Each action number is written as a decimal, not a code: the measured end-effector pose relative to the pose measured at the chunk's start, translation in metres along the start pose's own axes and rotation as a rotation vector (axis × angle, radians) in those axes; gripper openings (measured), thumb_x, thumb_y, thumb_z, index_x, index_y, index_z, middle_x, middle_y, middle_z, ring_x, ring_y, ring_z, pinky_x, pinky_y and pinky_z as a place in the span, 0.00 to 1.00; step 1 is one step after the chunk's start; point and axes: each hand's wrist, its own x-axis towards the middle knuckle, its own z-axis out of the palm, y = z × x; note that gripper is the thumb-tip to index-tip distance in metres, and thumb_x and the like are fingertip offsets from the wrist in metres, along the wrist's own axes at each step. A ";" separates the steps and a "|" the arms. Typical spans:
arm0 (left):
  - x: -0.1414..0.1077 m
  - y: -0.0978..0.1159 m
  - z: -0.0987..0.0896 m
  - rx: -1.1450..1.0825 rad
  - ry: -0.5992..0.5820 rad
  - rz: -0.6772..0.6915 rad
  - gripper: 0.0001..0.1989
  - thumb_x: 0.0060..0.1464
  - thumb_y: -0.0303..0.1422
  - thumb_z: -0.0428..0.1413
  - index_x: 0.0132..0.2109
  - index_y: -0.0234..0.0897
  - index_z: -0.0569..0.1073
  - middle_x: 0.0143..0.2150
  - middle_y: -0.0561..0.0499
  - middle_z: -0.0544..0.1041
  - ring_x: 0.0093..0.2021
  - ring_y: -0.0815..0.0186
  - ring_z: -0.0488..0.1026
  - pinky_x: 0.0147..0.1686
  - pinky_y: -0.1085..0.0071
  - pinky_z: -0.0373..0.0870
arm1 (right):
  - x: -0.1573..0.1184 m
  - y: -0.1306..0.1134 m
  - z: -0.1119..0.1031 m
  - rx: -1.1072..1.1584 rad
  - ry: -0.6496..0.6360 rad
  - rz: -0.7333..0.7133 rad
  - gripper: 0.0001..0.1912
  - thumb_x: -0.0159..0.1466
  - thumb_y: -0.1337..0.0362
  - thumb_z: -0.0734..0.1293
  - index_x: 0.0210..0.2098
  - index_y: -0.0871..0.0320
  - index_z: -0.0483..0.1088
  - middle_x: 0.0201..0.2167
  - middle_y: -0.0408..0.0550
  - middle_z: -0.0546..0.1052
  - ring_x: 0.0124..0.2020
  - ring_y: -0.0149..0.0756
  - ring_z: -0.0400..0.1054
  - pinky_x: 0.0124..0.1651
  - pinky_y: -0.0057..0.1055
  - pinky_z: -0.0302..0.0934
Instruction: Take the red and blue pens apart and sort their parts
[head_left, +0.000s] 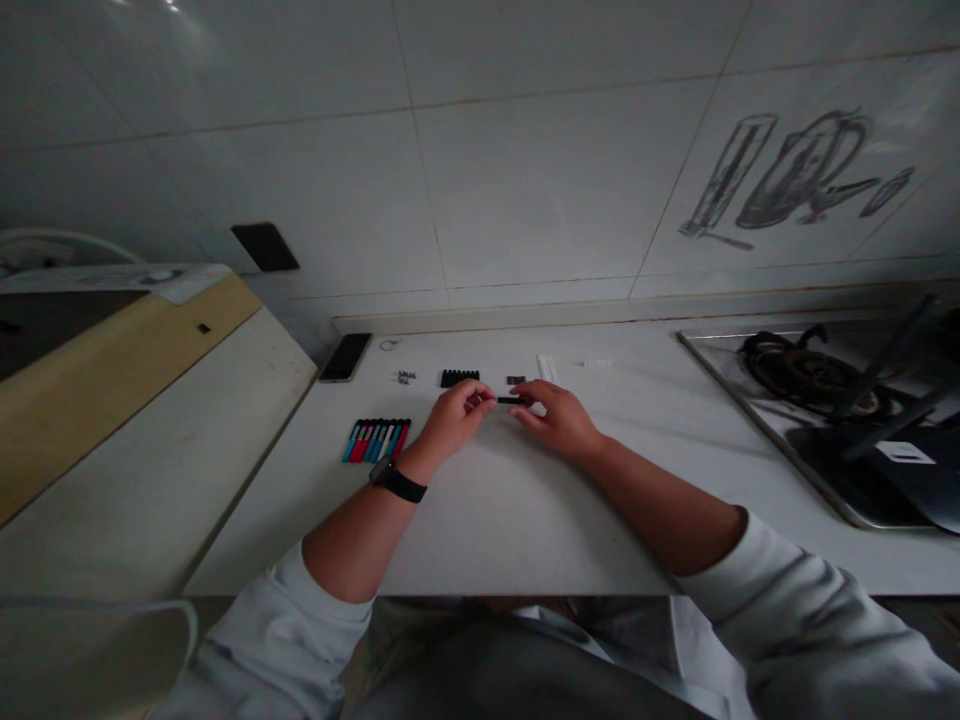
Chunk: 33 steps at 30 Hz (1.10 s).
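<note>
Between my two hands, low over the white counter (480, 530), is a thin black stick-like piece (511, 401). The fingers of my left hand (459, 412) are pinched at its left end; whatever small thing they hold there is too small to name. My right hand (556, 415) grips the right end of the black piece between thumb and fingers. Just beyond my hands lie a row of black caps or tubes (460, 379), a small dark group of pieces (516, 380) and some white sticks (547, 369). Red, blue and white pens with black ends (376, 440) lie side by side left of my left hand.
A phone (346, 358) lies at the counter's back left, near small metal pieces (405, 377) and a ring-like item (389, 345). Small clear pieces (598, 363) sit at back right. A gas stove (832, 490) borders the right side, a wooden-edged cabinet (150, 400) the left.
</note>
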 end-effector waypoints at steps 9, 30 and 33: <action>0.000 0.002 -0.002 0.072 0.002 0.022 0.03 0.63 0.30 0.60 0.44 0.38 0.76 0.40 0.51 0.80 0.37 0.67 0.75 0.41 0.69 0.73 | 0.000 0.000 0.000 -0.005 -0.005 -0.024 0.07 0.71 0.61 0.65 0.46 0.54 0.72 0.41 0.51 0.77 0.40 0.39 0.73 0.46 0.36 0.68; 0.000 -0.001 -0.002 0.112 -0.006 0.029 0.02 0.64 0.30 0.60 0.44 0.38 0.76 0.40 0.51 0.80 0.37 0.66 0.75 0.41 0.68 0.73 | 0.001 0.000 -0.001 -0.009 -0.010 -0.009 0.06 0.70 0.61 0.66 0.46 0.54 0.70 0.41 0.50 0.76 0.40 0.39 0.72 0.46 0.37 0.67; 0.000 -0.002 -0.003 0.109 -0.020 0.035 0.02 0.64 0.31 0.59 0.44 0.38 0.76 0.41 0.50 0.80 0.38 0.66 0.75 0.42 0.68 0.73 | 0.000 0.000 0.000 -0.006 0.002 0.000 0.09 0.67 0.64 0.68 0.47 0.54 0.69 0.42 0.50 0.76 0.41 0.39 0.72 0.46 0.36 0.67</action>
